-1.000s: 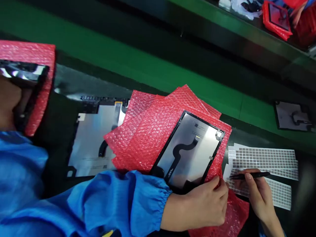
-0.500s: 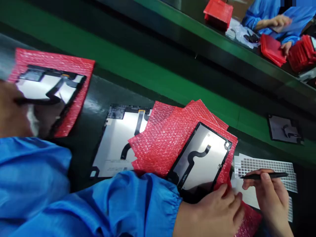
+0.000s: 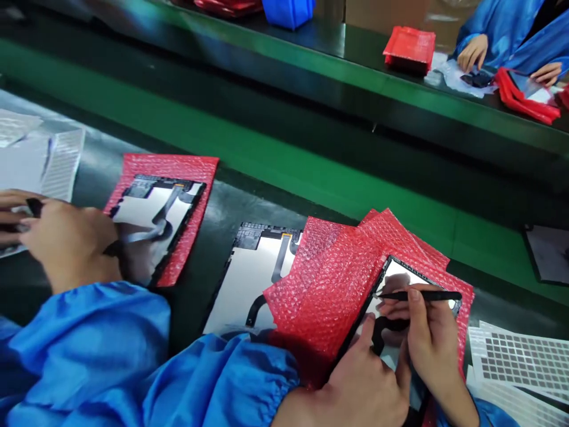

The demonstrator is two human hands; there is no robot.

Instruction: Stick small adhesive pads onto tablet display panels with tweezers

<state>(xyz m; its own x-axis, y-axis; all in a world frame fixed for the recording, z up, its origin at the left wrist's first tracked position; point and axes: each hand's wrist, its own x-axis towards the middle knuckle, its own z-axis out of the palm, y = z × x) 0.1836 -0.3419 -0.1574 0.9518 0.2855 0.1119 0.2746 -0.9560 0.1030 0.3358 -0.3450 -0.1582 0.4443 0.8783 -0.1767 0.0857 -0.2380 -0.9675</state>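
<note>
A tablet screen panel (image 3: pixel 402 268), its silvery back facing up, lies on red bubble-wrap bags (image 3: pixel 331 279). My left hand (image 3: pixel 362 376) rests on the panel with its index finger stretched out beside the dark flat cable (image 3: pixel 391 324). Black tweezers (image 3: pixel 433 295) are pinched between the thumb and fingers of my right hand (image 3: pixel 429 332). Their tip points left, over the panel near its left edge; whether it touches or carries anything is too small to tell. Both hands cover much of the panel's lower part.
White sheets of small grey squares (image 3: pixel 520 359) lie at the right. Another screen panel (image 3: pixel 235 284) sits partly under the bags. At the left, a co-worker's hands (image 3: pixel 82 246) are beside a panel (image 3: pixel 142 213) on red wrap. Across the green ledge, another person handles red bags (image 3: pixel 524 98).
My right hand has moved from the sticker sheets onto the panel with the tweezers. My left hand has shifted up over it. The co-worker's hand at left has drawn off its panel. The view has swung left.
</note>
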